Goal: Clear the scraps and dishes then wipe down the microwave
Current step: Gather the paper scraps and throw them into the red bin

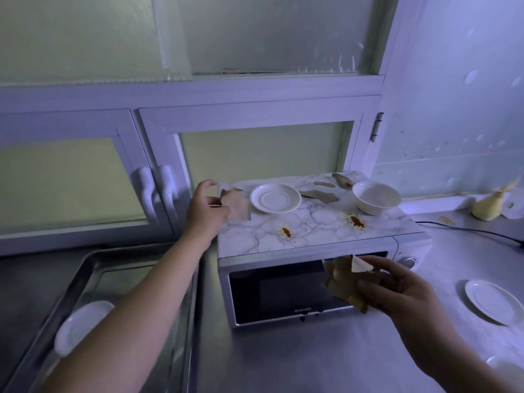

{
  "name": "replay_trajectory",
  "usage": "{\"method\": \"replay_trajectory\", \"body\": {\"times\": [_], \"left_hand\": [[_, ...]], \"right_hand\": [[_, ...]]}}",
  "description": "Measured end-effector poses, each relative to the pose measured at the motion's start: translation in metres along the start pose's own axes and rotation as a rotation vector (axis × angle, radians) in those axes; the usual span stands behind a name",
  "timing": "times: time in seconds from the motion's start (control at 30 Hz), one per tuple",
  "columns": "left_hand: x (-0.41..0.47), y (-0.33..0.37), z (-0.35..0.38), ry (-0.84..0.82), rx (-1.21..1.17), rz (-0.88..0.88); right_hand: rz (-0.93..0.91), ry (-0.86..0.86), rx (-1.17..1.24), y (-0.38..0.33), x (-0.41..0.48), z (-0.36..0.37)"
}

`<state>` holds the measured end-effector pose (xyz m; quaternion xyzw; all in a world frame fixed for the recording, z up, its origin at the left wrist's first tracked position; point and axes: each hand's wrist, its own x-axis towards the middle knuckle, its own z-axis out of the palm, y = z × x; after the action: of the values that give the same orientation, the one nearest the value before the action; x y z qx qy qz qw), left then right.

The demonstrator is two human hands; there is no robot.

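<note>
A white microwave (283,293) with a marble-patterned top (312,222) stands on the steel counter. On its top lie a white saucer (275,198), a white bowl (377,197), several brown paper scraps (320,195) and two orange-brown stains (286,231). My left hand (205,208) pinches a brown scrap (236,207) at the top's left edge. My right hand (397,287) holds a bunch of crumpled brown and white scraps (346,282) in front of the microwave door.
A steel sink (93,293) at the left holds a white dish (82,324). On the counter to the right sit a white saucer (492,302), a yellow cloth (490,205) and a black power cord (476,231). Frosted windows stand behind.
</note>
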<state>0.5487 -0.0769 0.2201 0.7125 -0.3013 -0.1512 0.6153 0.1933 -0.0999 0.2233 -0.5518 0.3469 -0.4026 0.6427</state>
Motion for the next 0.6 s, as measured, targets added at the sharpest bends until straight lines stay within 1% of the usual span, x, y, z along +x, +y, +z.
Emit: {"method": "replay_trajectory", "body": {"times": [0.13, 0.3, 0.37, 0.47, 0.6], "left_hand": [[-0.083, 0.036, 0.006, -0.198, -0.086, -0.018], [-0.173, 0.071, 0.040, -0.320, -0.150, -0.117], [-0.196, 0.081, 0.061, -0.371, -0.137, -0.148], [-0.219, 0.091, 0.095, -0.372, -0.065, -0.167], [-0.235, 0.101, 0.135, -0.328, 0.015, -0.192]], "right_hand": [[0.004, -0.191, 0.019, -0.012, 0.003, 0.003], [0.002, -0.420, 0.051, -0.024, 0.010, -0.016], [0.004, -0.463, 0.057, -0.022, 0.015, -0.034], [0.040, -0.445, 0.032, -0.012, 0.025, -0.066], [0.055, -0.546, 0.044, -0.008, 0.032, -0.107]]}}
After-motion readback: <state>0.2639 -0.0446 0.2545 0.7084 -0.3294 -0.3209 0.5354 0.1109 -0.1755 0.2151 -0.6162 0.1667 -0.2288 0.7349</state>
